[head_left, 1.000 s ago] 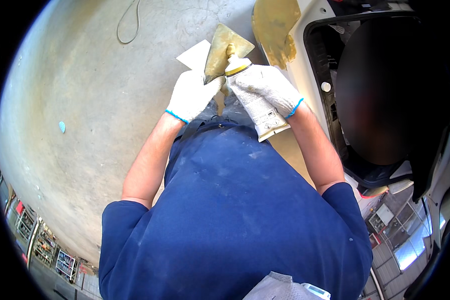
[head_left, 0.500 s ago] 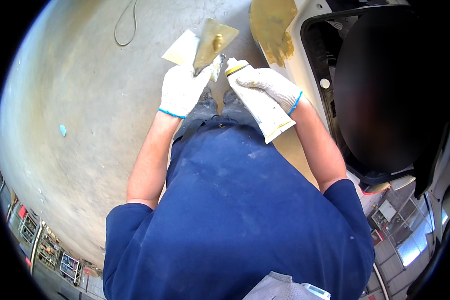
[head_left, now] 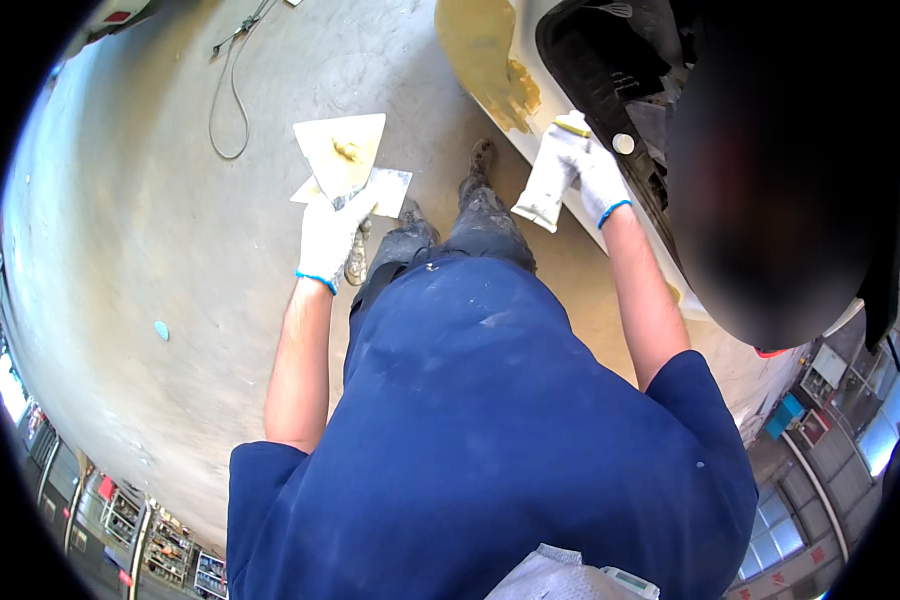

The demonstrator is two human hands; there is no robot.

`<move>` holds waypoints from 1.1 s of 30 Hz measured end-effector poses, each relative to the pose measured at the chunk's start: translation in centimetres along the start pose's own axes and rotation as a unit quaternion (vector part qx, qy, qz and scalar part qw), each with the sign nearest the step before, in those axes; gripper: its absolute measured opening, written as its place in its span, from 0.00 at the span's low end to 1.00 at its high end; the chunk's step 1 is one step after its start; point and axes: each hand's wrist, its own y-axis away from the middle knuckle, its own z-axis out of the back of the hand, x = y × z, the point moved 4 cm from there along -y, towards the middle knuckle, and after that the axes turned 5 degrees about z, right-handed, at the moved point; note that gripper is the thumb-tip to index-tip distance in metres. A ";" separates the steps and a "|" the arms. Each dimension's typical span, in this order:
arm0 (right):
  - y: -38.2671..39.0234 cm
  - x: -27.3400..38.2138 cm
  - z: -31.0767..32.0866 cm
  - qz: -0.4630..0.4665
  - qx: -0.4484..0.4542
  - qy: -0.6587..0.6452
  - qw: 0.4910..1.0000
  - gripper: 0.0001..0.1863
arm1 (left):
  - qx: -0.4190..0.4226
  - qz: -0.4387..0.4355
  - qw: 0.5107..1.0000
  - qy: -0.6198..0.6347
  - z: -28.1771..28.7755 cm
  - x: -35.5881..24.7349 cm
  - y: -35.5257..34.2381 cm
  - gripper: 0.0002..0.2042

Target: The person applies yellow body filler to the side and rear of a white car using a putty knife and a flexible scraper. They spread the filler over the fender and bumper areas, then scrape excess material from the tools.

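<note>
In a white knitted glove with a blue cuff, my left hand is closed around the handle of a putty knife. A dab of yellowish putty sits on its broad, pale blade. Under that blade a second flat blade sticks out to both sides; its handle is hidden. My right hand, gloved alike, grips a white squeeze tube with a yellow band. The tube's flat end points down and left, beside the vehicle body panel. My hands are well apart.
Tan filler covers part of the panel at the upper right, next to a black-edged opening. A round white cap-like piece is at that edge. A cable lies on the concrete floor. Shelves stand at lower left.
My right hand has carried the tube up and right, away from the knives, to the panel. My left hand has moved down and left, and the knife blade is turned. My feet have stepped apart.
</note>
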 end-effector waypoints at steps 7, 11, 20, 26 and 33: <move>-19.0 -6.0 10.2 -0.005 -0.106 0.041 0.993 0.19 | -0.024 0.011 0.999 -0.025 -4.8 -3.8 0.0 0.09; -26.2 -5.8 11.8 -0.003 -0.188 0.260 0.947 0.24 | -0.024 0.048 0.998 -0.045 -7.9 -6.2 -0.4 0.09; -23.3 -1.3 8.8 0.015 -0.201 0.383 0.901 0.26 | -0.064 0.084 0.994 -0.026 -11.4 -10.9 1.5 0.09; -16.9 -1.5 13.2 0.035 -0.175 0.437 0.882 0.29 | -0.040 0.051 0.998 -0.021 -12.6 -13.1 1.9 0.09; -7.9 -1.0 10.8 0.036 -0.112 0.496 0.860 0.37 | -0.014 0.032 0.997 -0.069 -13.0 -15.2 2.9 0.11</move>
